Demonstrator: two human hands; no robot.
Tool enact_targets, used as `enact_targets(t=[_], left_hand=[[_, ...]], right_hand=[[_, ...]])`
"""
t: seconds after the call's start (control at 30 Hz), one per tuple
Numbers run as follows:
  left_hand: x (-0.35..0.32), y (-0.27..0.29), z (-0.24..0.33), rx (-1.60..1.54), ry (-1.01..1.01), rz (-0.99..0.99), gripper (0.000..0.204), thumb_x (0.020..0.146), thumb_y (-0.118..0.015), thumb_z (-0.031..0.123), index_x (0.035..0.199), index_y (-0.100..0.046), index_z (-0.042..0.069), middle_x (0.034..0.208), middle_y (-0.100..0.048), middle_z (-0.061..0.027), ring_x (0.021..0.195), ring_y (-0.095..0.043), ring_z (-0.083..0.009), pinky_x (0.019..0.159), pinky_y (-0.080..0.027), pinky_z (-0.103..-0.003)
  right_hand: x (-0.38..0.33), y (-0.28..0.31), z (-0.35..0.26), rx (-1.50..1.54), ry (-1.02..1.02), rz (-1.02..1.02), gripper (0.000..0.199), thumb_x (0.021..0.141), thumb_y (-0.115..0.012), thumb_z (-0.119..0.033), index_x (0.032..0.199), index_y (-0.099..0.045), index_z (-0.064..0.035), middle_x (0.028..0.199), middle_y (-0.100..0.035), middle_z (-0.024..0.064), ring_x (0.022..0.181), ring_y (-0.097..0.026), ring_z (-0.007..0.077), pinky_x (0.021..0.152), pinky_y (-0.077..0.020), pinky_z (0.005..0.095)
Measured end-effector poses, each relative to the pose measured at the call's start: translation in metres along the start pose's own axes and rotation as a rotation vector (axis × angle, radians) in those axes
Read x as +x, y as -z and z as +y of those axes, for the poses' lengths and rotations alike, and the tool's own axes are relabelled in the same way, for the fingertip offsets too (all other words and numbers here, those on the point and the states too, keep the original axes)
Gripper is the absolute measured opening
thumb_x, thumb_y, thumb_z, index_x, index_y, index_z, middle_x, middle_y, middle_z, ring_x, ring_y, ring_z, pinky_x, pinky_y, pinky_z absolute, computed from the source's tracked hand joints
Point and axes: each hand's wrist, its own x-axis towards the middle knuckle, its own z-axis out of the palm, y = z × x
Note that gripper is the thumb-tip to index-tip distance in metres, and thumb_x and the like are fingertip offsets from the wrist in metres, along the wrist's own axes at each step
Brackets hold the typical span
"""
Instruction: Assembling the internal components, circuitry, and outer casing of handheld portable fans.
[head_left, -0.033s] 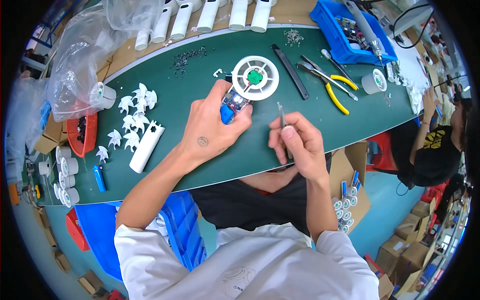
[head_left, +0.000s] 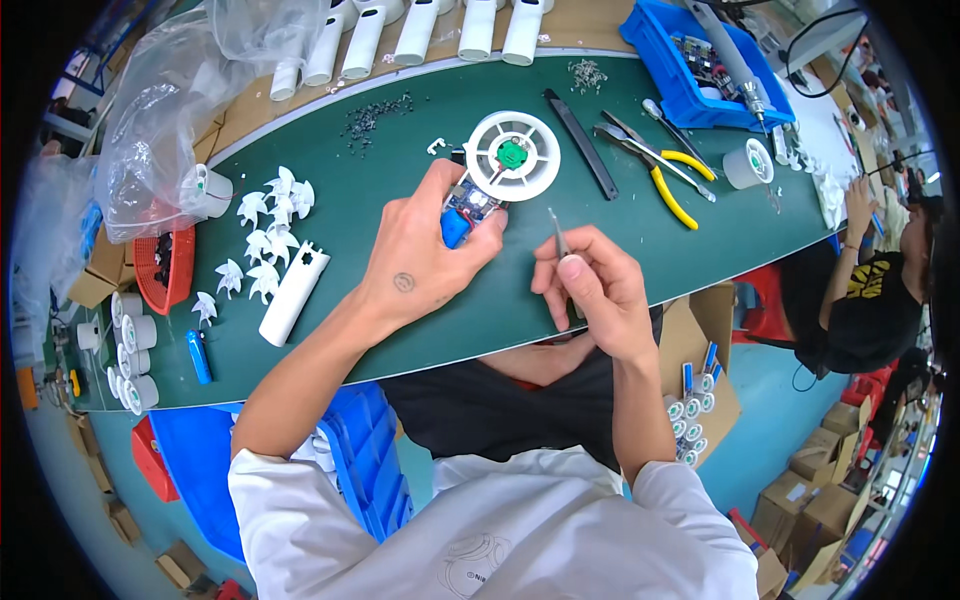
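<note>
- Left hand (head_left: 425,255): I see it clenched around a small blue block with a bare circuit board on top (head_left: 465,212), pinning it to the green bench mat (head_left: 400,150).
- White round plastic fan housing with a green centre (head_left: 512,156): it lies flat on the mat, touching the far end of the blue-and-board piece, just beyond my left fingertips.
- Right hand (head_left: 590,285): it pinches a thin pair of metal tweezers (head_left: 558,232), tips up and angled toward the board, near it but apart from it.
- Step in hand, as I judge it: fitting or dressing something tiny on the board where it meets the fan housing, with the left hand as the clamp. I cannot tell whether the tweezer tips carry anything.
- Next move, as I judge it: bring the tips down onto the board slowly while the left grip stays firm.
- Yellow-handled pliers (head_left: 668,188) and a flat black bar (head_left: 581,143): on the mat to the right of the housing, well clear of both hands.
- White tubular plastic handle shell (head_left: 293,293) with loose white fan blades (head_left: 268,235) beside it: left of my left forearm.
- Blue plastic bin of parts (head_left: 700,70): far right of the bench.
- Another person in a black shirt (head_left: 860,300): at the right edge, at separate work.
</note>
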Motion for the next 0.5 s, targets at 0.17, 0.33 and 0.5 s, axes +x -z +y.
enact_targets(t=[0.17, 0.33, 0.5], left_hand=[[-0.003, 0.002, 0.007, -0.349, 0.217, -0.164, 0.038, 0.086, -0.068, 0.019, 0.11, -0.051, -0.005, 0.082, -0.067, -0.0146, 0.063, -0.065, -0.0175, 0.056, -0.05, -0.029], [-0.007, 0.003, 0.004, -0.573, 0.178, -0.244, 0.031, 0.092, -0.061, 0.018, 0.112, -0.05, -0.005, 0.079, -0.06, -0.0056, 0.059, -0.056, -0.0077, 0.052, -0.046, -0.024], [-0.012, -0.003, 0.004, -0.603, 0.16, -0.23, 0.026, 0.093, -0.057, 0.015, 0.109, -0.05, -0.004, 0.077, -0.058, -0.0053, 0.058, -0.056, -0.008, 0.052, -0.046, -0.024]], right_hand=[[0.006, -0.007, -0.012, -0.072, -0.157, -0.057, 0.022, 0.102, -0.046, -0.015, 0.11, -0.057, 0.0021, 0.068, -0.054, 0.0025, 0.05, -0.038, 0.0017, 0.044, -0.0272, 0.0175], [0.01, -0.012, -0.009, -0.108, -0.14, -0.021, 0.021, 0.101, -0.049, -0.016, 0.107, -0.058, 0.0012, 0.066, -0.052, 0.0002, 0.052, -0.037, 0.0012, 0.045, -0.027, 0.0177], [0.008, -0.02, -0.003, -0.173, -0.068, 0.071, 0.018, 0.1, -0.052, -0.014, 0.105, -0.06, 0.0013, 0.066, -0.053, -0.0008, 0.056, -0.043, 0.0015, 0.048, -0.0303, 0.0179]])
